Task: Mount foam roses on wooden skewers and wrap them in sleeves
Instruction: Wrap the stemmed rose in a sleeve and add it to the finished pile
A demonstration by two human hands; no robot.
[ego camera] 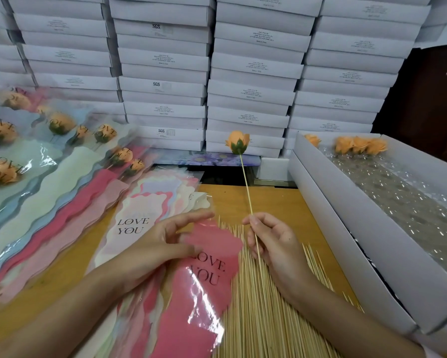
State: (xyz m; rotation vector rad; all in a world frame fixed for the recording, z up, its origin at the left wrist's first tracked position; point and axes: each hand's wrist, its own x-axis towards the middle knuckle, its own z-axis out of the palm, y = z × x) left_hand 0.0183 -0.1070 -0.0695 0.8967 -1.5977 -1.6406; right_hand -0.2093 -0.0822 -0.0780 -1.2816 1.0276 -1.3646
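My right hand pinches a wooden skewer that stands upright, with an orange foam rose mounted on its top. My left hand holds the upper edge of a pink "LOVE YOU" sleeve, thumb on top and fingers beneath it. The sleeve lies over a stack of pastel sleeves. A heap of loose skewers covers the wooden table between my forearms.
Several wrapped roses lie in a fan at the left. A long white box at the right holds several orange roses on bubble wrap. Stacked white boxes form a wall behind the table.
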